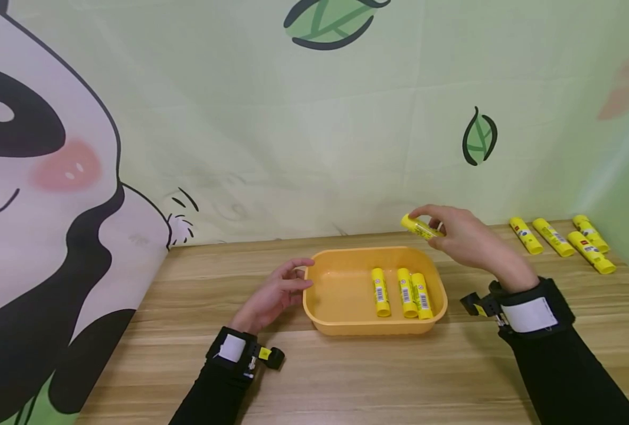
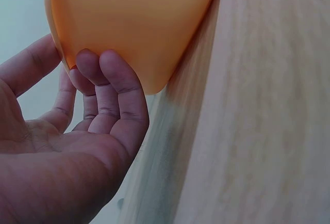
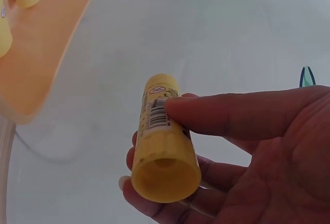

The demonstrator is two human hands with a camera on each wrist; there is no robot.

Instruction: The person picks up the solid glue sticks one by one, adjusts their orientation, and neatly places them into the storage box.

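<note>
In the head view my right hand (image 1: 465,239) pinches a yellow glue stick (image 1: 419,226) above the back right corner of an orange plastic tray (image 1: 341,327). In the right wrist view the thumb lies across the barcode label of this glue stick (image 3: 164,152), fingers behind it and its hollow end facing the camera. My left hand (image 1: 274,295) grips the tray's left end, with curled fingers (image 2: 124,79) against the outer wall in the left wrist view. Inside the tray, toward the right, lie three glue sticks (image 1: 380,292), roughly parallel, two of them side by side.
Several more glue sticks (image 1: 552,237) lie at the back right of the wooden table (image 1: 346,378), near the wall. A printed cloth backdrop (image 1: 314,147) with a panda and leaves rises behind the table. The tray stands near the middle.
</note>
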